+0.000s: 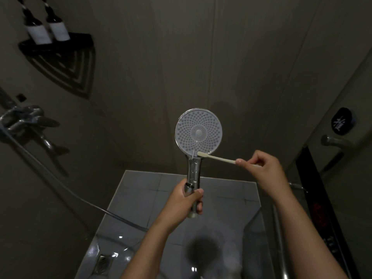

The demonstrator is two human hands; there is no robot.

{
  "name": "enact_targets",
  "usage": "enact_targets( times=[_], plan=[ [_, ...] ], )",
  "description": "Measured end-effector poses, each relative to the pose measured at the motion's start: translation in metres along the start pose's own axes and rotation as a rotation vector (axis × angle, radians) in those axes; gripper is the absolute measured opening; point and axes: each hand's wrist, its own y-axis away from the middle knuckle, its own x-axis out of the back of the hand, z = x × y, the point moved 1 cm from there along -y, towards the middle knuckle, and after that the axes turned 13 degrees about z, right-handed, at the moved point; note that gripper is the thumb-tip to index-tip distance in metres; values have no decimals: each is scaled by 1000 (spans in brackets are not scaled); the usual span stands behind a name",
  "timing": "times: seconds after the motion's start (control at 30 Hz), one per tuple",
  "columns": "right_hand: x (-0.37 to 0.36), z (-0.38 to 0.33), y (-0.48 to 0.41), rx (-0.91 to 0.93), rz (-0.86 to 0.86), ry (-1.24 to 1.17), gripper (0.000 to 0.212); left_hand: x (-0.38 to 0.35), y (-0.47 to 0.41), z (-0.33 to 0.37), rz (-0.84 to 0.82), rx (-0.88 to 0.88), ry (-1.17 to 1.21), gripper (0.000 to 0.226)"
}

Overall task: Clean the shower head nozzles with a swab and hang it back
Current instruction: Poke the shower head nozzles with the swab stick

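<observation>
Shower head (198, 131), held upright mid-stall, faces you; hose (66, 190) trails left toward the tap (24, 119), corner shelf (60, 45) above. Your left hand (188, 200) grips its handle; your right hand (259, 164) pinches the swab (216, 157), tip at the lower rim.

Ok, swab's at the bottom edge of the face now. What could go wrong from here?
1. The right hand pinches the swab at its far end; pressing hard could bend or snap the thin stick.
2. The left hand grips the shower head only low on its shiny handle, so it may twist or slip onto the floor tiles.
3. The hose hangs slack to the left and could snag when rehanging.
</observation>
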Motion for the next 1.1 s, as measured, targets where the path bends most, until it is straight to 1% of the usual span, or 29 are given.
enact_targets(
  times=[0.1, 0.2, 0.3, 0.47, 0.7, 0.93, 1.03, 1.1],
  plan=[
    [1, 1, 0, -14, -36, -5, 36, 2, -1, 0, 2, 4, -4, 13],
    [3, 0, -1, -53, -33, -88, 37, 3, -1, 0, -8, 6, -18, 12],
    [3, -6, -5, -71, 58, -168, 39, 1, -1, 1, -20, 1, -16, 13],
    [-7, -22, -9, 33, 174, -67, 38, -2, -1, 0, -56, 12, -40, 11],
    [-8, -11, 0, 14, 76, 8, 39, -4, 1, 5, -34, -11, 8, 11],
    [-7, -2, 1, -33, -39, 2, 37, -2, 0, 5, -9, -10, 25, 13],
    [-5, -3, 1, -47, -43, -29, 37, 0, -1, 4, -18, 9, 11, 10],
    [-2, -6, 0, -56, 7, -66, 38, 0, -1, 5, -25, 13, 6, 9]
  ],
)
